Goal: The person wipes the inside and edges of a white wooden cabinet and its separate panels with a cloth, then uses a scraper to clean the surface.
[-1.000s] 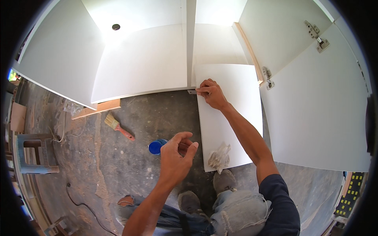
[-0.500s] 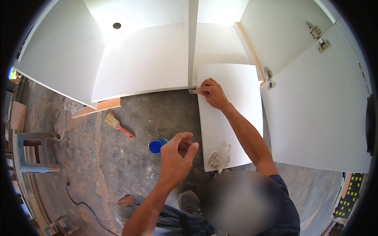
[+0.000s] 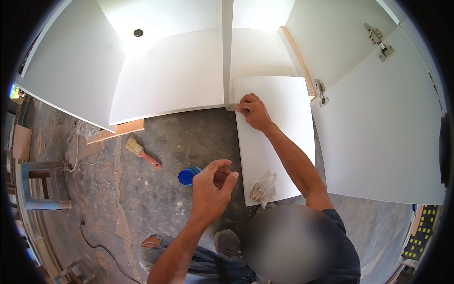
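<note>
My right hand (image 3: 253,112) is closed in a pinch at the cabinet's lower front edge, beside the foot of the upright divider (image 3: 228,57). A small flat grey piece (image 3: 230,108) sticks out from its fingertips against that edge; its kind cannot be made out. Beneath this hand and forearm is a white panel (image 3: 279,142), with a crumpled whitish rag (image 3: 263,189) on its near end. My left hand (image 3: 211,191) hovers over the floor, fingers curled but apart from the thumb, holding nothing visible. Just left of it stands a container with a blue lid (image 3: 186,177).
A brush (image 3: 143,152) with a red handle lies on the concrete floor. The white cabinet (image 3: 165,75) spans the far side. An open door (image 3: 383,137) with metal hinges (image 3: 386,52) stands right. A stool (image 3: 45,185) and a dark cable (image 3: 106,250) are at left.
The view has shifted slightly. The grey piece at my right fingertips has moved a little closer to the divider's foot. My left hand stays in place.
</note>
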`<state>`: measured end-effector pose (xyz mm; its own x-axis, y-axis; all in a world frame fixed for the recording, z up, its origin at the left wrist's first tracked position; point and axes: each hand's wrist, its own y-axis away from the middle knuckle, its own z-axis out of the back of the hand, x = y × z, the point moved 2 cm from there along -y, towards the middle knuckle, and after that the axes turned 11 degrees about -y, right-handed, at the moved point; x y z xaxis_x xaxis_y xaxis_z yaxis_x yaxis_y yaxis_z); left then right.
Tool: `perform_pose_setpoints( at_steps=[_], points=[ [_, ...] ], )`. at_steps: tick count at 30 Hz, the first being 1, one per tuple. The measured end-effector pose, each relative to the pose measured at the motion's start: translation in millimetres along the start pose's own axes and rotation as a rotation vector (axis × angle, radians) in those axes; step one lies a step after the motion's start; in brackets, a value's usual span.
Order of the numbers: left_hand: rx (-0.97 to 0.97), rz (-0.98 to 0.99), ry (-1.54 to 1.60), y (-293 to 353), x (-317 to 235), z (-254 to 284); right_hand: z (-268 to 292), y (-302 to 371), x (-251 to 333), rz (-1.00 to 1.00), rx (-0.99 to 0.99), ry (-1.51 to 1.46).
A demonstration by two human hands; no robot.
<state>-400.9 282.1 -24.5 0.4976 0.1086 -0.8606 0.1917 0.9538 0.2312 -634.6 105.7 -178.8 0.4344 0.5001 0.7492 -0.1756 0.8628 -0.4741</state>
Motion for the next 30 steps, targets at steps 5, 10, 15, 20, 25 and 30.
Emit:
perform_pose_setpoints(
  at_steps=[5, 10, 15, 20, 25, 30],
  points=[
    [0.002, 0.004, 0.01, -0.1, 1.5, -0.1, -0.3, -2.0, -1.2, 0.008, -0.035, 0.031],
    [-0.024, -0.022, 0.004, 1.0, 1.8, 2.2, -0.3, 1.6, 1.2, -0.022, 0.012, -0.07],
    [-0.031, -0.021, 0.002, 1.0, -0.2, 3.0, 0.1, 12.2, 5.7, 0.033, 0.057, -0.045],
    [-0.074, -0.016, 0.011, -1.3, 0.0, 6.7, 8.7, 33.0, 17.1, -0.024, 0.023, 0.004],
    [-0.301, -0.014, -0.033, -0.9, -2.2, 20.8, 2.4, 97.3, 85.0, -0.48, 0.099, -0.561],
    [-0.172, 0.0, -0.046, 6.6, -4.9, 14.3, -15.3, 138.7, 182.4, -0.6, -0.004, -1.076]
  ],
)
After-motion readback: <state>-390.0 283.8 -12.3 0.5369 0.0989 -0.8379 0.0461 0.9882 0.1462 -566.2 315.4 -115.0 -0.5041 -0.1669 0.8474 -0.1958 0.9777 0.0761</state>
